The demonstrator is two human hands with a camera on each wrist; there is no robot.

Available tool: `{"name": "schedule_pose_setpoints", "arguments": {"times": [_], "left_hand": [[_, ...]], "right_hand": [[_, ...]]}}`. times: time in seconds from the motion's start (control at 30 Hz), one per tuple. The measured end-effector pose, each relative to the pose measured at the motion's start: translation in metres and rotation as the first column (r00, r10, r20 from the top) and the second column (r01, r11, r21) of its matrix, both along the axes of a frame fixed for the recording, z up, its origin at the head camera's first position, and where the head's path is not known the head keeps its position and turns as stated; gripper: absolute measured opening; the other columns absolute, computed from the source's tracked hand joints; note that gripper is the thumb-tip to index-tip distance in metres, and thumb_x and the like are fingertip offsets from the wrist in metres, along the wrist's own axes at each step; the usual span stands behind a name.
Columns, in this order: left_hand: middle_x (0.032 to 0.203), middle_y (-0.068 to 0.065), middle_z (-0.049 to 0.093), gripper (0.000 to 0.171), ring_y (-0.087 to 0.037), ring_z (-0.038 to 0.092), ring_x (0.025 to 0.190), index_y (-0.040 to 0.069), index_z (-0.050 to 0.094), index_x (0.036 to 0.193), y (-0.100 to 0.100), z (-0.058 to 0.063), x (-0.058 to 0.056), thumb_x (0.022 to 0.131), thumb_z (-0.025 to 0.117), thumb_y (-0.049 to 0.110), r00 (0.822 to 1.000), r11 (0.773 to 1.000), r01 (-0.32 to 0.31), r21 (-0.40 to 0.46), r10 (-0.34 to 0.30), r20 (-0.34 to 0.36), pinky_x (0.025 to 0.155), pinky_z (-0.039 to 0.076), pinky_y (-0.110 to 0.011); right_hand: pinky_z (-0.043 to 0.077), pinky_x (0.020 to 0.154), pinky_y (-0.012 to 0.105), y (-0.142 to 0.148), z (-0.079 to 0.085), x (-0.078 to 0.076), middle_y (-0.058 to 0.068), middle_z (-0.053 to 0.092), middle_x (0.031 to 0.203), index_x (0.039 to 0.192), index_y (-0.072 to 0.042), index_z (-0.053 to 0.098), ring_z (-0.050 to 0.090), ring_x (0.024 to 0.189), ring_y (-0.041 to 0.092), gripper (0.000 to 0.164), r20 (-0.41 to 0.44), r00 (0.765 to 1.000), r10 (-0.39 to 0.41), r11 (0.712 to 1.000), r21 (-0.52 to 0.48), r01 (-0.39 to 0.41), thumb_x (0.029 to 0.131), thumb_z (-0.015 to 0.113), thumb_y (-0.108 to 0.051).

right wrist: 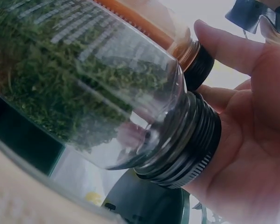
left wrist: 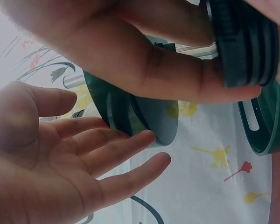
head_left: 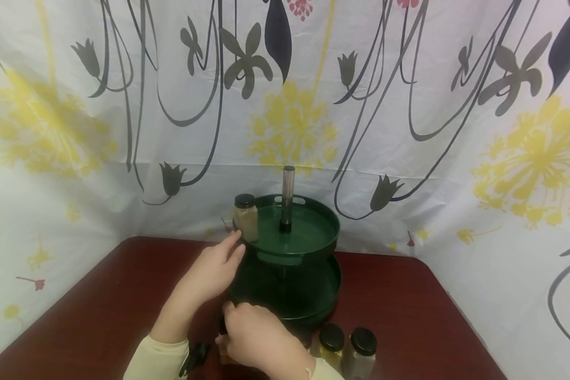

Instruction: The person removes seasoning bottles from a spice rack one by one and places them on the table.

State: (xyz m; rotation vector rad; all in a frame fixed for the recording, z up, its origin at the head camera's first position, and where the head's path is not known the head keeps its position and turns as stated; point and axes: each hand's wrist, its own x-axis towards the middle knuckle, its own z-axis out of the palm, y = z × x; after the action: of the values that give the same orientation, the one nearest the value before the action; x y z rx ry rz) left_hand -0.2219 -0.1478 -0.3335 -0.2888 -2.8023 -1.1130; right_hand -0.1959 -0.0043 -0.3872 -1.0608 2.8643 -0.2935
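Observation:
My left hand (head_left: 215,272) reaches to the left rim of the upper tray (head_left: 309,227) of a green two-tier stand, fingers extended. Its fingertips are close to a black-lidded spice jar (head_left: 248,224) standing on that tray; whether they touch is unclear. Lower down, in front of the bottom tray (head_left: 290,295), my right hand (head_left: 261,338) grips another spice jar by its black lid (left wrist: 245,44). Orange contents show in this jar (right wrist: 165,23) in the right wrist view. A jar of green herbs (right wrist: 98,88) looms close to that camera.
Two black-lidded jars, one with a lid (head_left: 331,338) at left and one with a lid (head_left: 363,342) at right, stand at the table's front. A metal post (head_left: 288,198) rises from the stand. A dark object (head_left: 198,353) lies by the left sleeve. Patterned curtain (head_left: 195,137) surrounds the red-brown table (head_left: 394,301).

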Motion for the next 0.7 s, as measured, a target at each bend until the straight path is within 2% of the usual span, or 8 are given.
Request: {"name": "schedule_pose_setpoints", "arguments": {"times": [0.2,0.43,0.7], "left_hand": [[0.174,-0.02,0.03,0.058,-0.042,0.041,0.155,0.006,0.03,0.168,-0.0004,-0.0007,0.0004,0.117,0.038,0.031,1.0,1.0,0.005,0.014,-0.006,0.011,0.123,0.038,-0.065],[0.173,-0.02,0.031,0.058,-0.043,0.044,0.153,0.005,0.03,0.168,0.0004,-0.0025,0.0008,0.117,0.039,0.03,1.0,1.0,0.001,0.004,-0.001,0.008,0.122,0.04,-0.064],[0.173,-0.02,0.032,0.058,-0.042,0.042,0.155,0.004,0.032,0.167,0.0017,-0.0008,0.0001,0.116,0.04,0.03,1.0,1.0,-0.002,0.004,0.002,0.003,0.123,0.038,-0.064]], "right_hand": [[0.056,0.061,0.033,0.0007,0.0002,0.0002,-0.001,0.07,0.081,0.112,-0.018,0.071,0.067,0.068,0.013,0.031,-0.057,0.998,0.002,1.0,0.027,0.0,0.098,0.077,-0.044],[0.056,0.062,0.033,0.0013,0.0011,0.0014,-0.001,0.07,0.081,0.115,-0.017,0.071,0.066,0.068,0.013,0.031,-0.032,0.999,0.004,0.999,0.033,-0.003,0.099,0.075,-0.043],[0.056,0.061,0.033,0.0031,0.0041,0.003,0.0,0.072,0.083,0.119,-0.017,0.072,0.067,0.067,0.014,0.033,-0.053,0.999,-0.001,0.999,0.05,0.004,0.098,0.076,-0.042]]}}
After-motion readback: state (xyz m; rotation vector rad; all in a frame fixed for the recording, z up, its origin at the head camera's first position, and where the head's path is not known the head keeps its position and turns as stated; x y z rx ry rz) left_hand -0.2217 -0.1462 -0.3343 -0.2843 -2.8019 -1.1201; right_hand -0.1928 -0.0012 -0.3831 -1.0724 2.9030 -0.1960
